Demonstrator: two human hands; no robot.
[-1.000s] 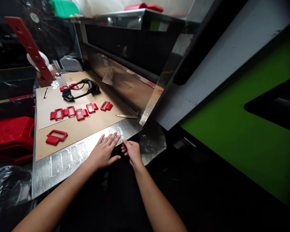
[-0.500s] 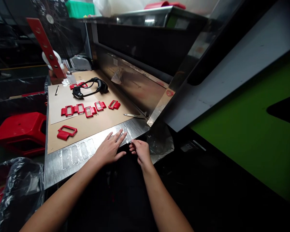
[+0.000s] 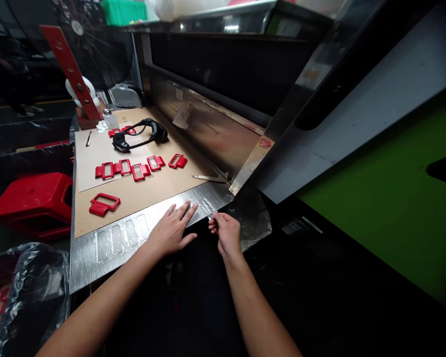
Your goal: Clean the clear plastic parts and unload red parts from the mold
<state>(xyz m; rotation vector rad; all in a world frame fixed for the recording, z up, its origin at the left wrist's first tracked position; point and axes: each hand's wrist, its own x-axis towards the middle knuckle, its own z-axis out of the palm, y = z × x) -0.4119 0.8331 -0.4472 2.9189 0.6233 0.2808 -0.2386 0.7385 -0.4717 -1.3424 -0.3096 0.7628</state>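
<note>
My left hand (image 3: pixel 171 229) lies with fingers spread on the bare metal strip (image 3: pixel 83 265) along the table's front edge. Under and beside its fingertips is a clear outlined piece (image 3: pixel 189 203), partly covered. Just to the right, my right hand (image 3: pixel 226 231) is closed in a pinch past the edge of the metal. A small shiny scrap of clear film (image 3: pixel 210 216) shows at its fingertips, mostly hidden. Left of my left hand, several clear rectangular film pieces (image 3: pixel 115 239) lie flat in a row on the metal.
Cardboard (image 3: pixel 134 191) covers the table behind, bearing several red frame-shaped parts (image 3: pixel 107 170), a black headset (image 3: pixel 141 136) and tweezers (image 3: pixel 208 178). A metal post (image 3: pixel 252 161) rises at the right. A red stool (image 3: pixel 33 203) and a plastic-lined bin (image 3: pixel 40 282) stand left.
My right hand has moved right, away from my left hand, still pinched. Less clear film shows between the hands. The left hand stays flat on the metal; the view has shifted slightly.
</note>
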